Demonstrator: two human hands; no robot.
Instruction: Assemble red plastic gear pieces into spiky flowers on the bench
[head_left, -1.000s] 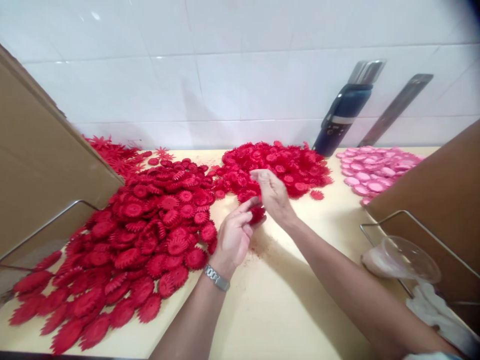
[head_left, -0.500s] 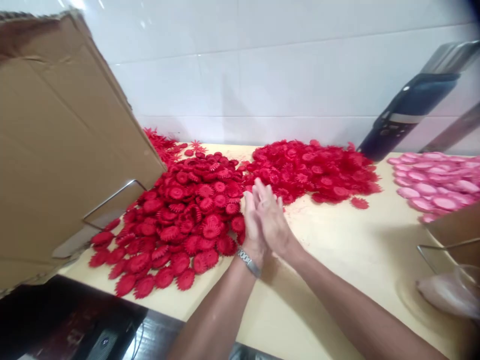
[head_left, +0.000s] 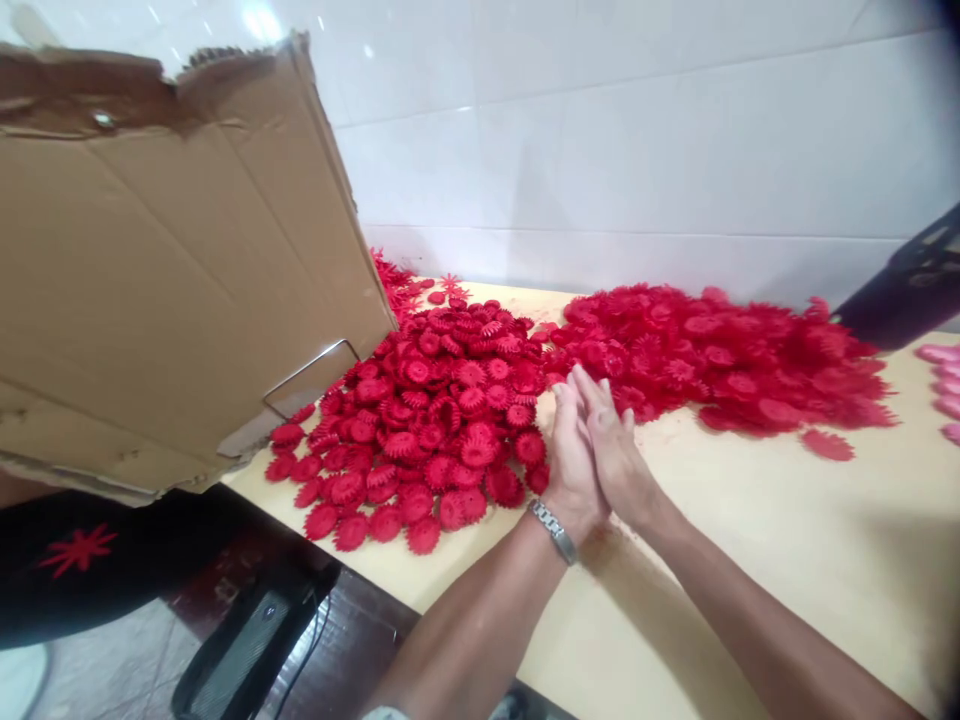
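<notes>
My left hand [head_left: 574, 445], with a metal bracelet at its wrist, is pressed palm to palm against my right hand [head_left: 624, 455]. The fingers of both are fairly straight and point forward. Whatever lies between the palms, if anything, is hidden. Just left of my hands is a heap of red, cupped flower pieces [head_left: 420, 430] with notched edges. Beyond them and to the right spreads a heap of flatter red flower pieces [head_left: 720, 360]. Both heaps lie on the pale yellow tabletop [head_left: 750, 530].
A big cardboard sheet [head_left: 172, 270] stands at the left, a bent wire [head_left: 311, 375] at its lower edge. White tiles [head_left: 637, 150] rise behind. Dark blue object [head_left: 907, 285] and pink pieces [head_left: 949, 385] are at right. Below the table edge is a black device [head_left: 247, 640].
My view has swung to the left, so the heaps, cardboard and hands appear farther right. Both hands stay pressed together beside the cupped pieces.
</notes>
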